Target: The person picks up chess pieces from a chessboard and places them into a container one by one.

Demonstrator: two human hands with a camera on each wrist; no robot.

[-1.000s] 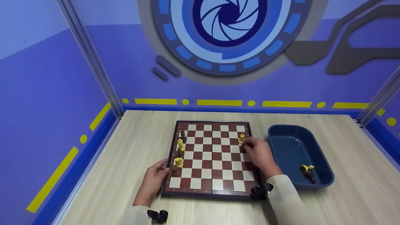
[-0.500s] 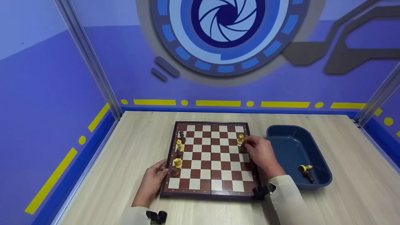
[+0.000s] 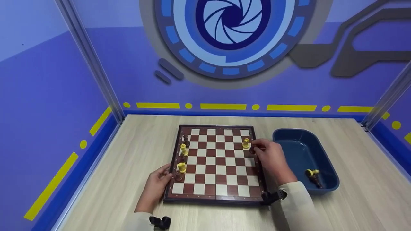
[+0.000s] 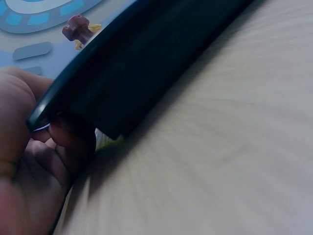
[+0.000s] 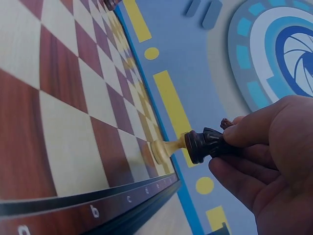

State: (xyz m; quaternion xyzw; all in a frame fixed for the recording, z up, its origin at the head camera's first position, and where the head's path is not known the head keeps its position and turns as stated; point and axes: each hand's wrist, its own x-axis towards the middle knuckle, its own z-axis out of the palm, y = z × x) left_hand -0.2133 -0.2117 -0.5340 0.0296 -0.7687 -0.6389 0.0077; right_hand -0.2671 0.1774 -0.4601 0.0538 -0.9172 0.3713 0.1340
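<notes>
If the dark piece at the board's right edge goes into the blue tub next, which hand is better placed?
The right hand, most likely: its fingers pinch the dark chess piece, and it is nearer the blue tub. The left hand is across the chessboard, gripping its left edge.

On the table [image 3: 144,138], the chessboard [image 3: 221,160] is lying at the lower centre of the head view, before the wall [image 3: 221,93], and the tray [image 3: 301,152] is sitting to its right. Five pieces [image 3: 181,167] are standing along the board's left side; a lone piece [image 3: 246,143] is standing near its upper-right corner. Just right of that, the held piece [image 3: 252,150] is resting in the right hand [image 3: 272,158]. Two tray pieces [image 3: 316,181] are lying together lower right. The left hand [image 3: 155,183] is bordering the board's left edge.
</notes>
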